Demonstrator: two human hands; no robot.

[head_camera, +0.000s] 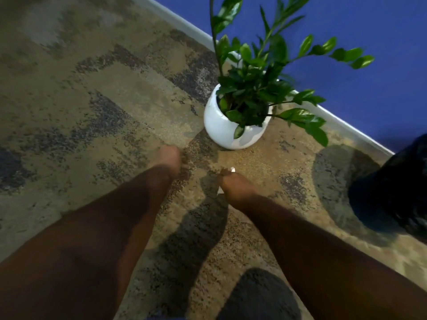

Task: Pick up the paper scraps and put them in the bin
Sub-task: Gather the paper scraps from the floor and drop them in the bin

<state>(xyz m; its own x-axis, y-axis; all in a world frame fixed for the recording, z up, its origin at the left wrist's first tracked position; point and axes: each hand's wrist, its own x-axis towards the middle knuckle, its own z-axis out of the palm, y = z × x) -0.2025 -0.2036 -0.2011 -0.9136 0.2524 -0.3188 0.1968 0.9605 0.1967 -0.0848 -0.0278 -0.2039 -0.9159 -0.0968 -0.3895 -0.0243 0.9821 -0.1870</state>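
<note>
Under right hand [235, 183] fingers: white paper scrap [232, 169], pinched; left hand [168, 158] curled, empty.

White paper scraps [232, 169] show as small bits at the right hand's [235, 183] fingertips, one at its 12 o'clock, another sliver at 8 o'clock, apparently pinched; blur hides detail. The black bin [392, 192] stands at 3 o'clock.
</note>
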